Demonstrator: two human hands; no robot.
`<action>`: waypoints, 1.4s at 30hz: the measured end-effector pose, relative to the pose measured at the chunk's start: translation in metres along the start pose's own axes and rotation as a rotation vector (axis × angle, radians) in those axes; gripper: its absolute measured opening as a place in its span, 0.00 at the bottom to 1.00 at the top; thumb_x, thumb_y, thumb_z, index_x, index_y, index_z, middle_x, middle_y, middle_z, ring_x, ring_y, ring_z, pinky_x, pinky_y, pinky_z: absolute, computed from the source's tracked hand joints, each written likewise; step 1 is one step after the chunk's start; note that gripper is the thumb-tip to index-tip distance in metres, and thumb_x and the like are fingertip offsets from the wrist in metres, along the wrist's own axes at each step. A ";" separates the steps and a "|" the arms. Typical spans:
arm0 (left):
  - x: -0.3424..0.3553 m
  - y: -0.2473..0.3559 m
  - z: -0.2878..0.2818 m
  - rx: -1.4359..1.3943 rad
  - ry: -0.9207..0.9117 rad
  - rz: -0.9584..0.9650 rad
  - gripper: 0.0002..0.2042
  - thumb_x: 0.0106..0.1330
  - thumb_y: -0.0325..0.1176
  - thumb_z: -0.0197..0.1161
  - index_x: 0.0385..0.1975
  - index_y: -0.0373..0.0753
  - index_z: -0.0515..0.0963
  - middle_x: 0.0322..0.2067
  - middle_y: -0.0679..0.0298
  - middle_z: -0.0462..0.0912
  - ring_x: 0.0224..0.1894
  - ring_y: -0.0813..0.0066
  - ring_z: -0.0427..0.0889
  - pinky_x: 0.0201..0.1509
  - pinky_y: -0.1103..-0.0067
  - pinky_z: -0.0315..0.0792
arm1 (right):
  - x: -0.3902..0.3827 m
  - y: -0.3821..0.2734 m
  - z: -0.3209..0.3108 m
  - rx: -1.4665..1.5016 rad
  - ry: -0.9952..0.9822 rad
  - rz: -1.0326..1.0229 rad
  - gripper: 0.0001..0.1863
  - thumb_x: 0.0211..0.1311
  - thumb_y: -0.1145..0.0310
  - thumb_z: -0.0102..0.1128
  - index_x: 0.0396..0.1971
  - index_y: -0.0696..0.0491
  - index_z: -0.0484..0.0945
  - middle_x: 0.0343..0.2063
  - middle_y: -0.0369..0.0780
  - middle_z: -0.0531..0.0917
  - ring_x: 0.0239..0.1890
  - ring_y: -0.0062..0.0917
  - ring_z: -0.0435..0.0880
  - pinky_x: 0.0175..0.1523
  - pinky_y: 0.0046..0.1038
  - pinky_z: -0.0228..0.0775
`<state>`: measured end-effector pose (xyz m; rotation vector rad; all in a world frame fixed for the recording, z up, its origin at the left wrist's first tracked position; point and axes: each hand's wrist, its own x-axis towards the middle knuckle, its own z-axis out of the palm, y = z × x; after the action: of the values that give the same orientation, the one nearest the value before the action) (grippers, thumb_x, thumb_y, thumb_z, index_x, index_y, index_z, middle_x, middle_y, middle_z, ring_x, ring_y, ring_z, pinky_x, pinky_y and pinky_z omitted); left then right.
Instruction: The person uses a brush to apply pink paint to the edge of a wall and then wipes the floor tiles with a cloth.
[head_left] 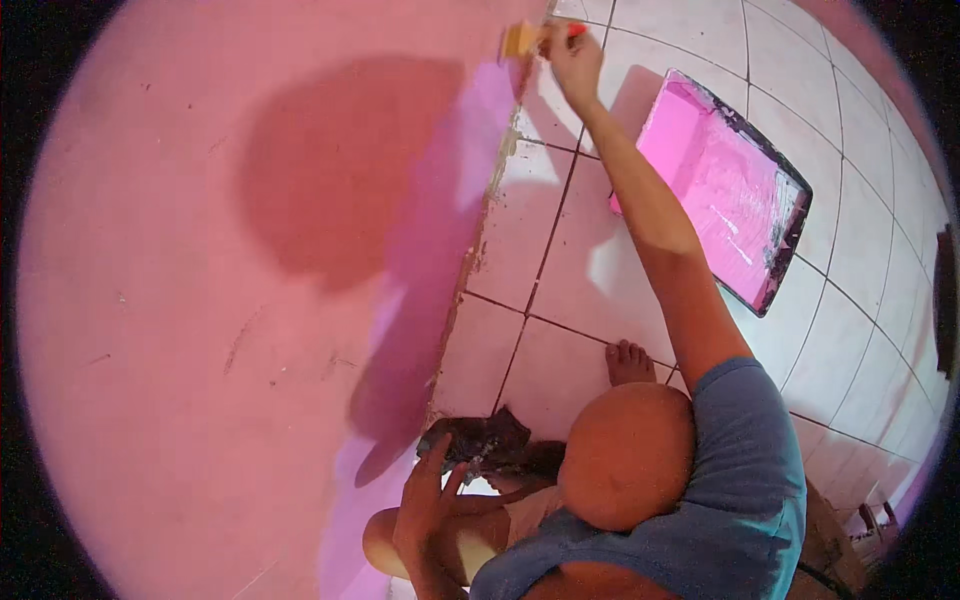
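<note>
Pink paint covers the wall (pixel 200 300) that fills the left half of the view, and along its foot runs a band of fresher, more purple paint with an uneven edge. Up at the top of that band sits the paintbrush (pixel 522 38), a small one with pale bristles and a reddish handle, its bristles pressed against the wall just above the floor line. The right hand (pixel 572 55) is clamped round its handle, the arm stretched out long from a blue-grey sleeve.

Just to the right of that arm lies a paint tray (pixel 725 190) on the floor, dark-rimmed and smeared bright pink inside, tilted across the tiles and well apart from the brush. The floor (pixel 860 250) is of large pale tiles with dark grout lines, splashed with old paint and grime where it meets the wall.

Lower down, the left hand (pixel 425 505) rests with its fingers spread, touching a dark crumpled rag (pixel 480 440) that lies at the base of the wall. A bare foot (pixel 628 362) shows on the tiles beside the bent knee.
</note>
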<state>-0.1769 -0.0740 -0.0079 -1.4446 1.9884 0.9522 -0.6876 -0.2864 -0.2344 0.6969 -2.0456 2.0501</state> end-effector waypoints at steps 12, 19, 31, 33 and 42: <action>0.008 0.002 -0.002 -0.030 -0.005 0.074 0.25 0.66 0.39 0.55 0.60 0.37 0.62 0.55 0.46 0.70 0.57 0.49 0.70 0.59 0.65 0.65 | -0.020 0.079 -0.012 0.152 0.145 0.360 0.15 0.65 0.62 0.51 0.30 0.60 0.78 0.16 0.39 0.79 0.19 0.23 0.78 0.26 0.26 0.71; 0.009 -0.006 0.001 0.023 0.006 0.072 0.25 0.66 0.41 0.56 0.60 0.37 0.62 0.54 0.45 0.71 0.56 0.47 0.70 0.58 0.64 0.65 | -0.011 0.047 -0.002 -0.286 -0.111 -0.152 0.17 0.63 0.58 0.54 0.30 0.59 0.79 0.19 0.39 0.82 0.20 0.24 0.80 0.29 0.27 0.71; 0.009 -0.007 0.001 -0.014 0.008 0.062 0.26 0.65 0.40 0.56 0.61 0.38 0.62 0.52 0.44 0.72 0.54 0.46 0.71 0.57 0.63 0.66 | -0.025 0.078 -0.008 0.028 0.121 0.163 0.17 0.67 0.61 0.49 0.28 0.60 0.79 0.20 0.39 0.81 0.22 0.20 0.79 0.27 0.24 0.69; 0.002 -0.007 0.001 -0.020 0.033 0.087 0.25 0.65 0.40 0.56 0.60 0.38 0.62 0.51 0.44 0.72 0.53 0.46 0.72 0.56 0.63 0.67 | -0.026 0.044 -0.006 0.444 0.121 0.410 0.16 0.67 0.61 0.51 0.33 0.61 0.76 0.20 0.38 0.79 0.21 0.19 0.77 0.28 0.22 0.70; 0.004 0.000 -0.002 -0.027 0.031 0.096 0.25 0.66 0.41 0.55 0.60 0.37 0.63 0.51 0.44 0.73 0.52 0.46 0.73 0.55 0.63 0.67 | -0.029 0.043 -0.005 -0.195 -0.075 -0.011 0.17 0.66 0.59 0.50 0.30 0.60 0.77 0.20 0.40 0.81 0.22 0.22 0.80 0.30 0.27 0.72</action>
<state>-0.1778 -0.0784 -0.0098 -1.3967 2.0912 1.0069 -0.6818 -0.2773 -0.2851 0.7581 -2.2387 1.8115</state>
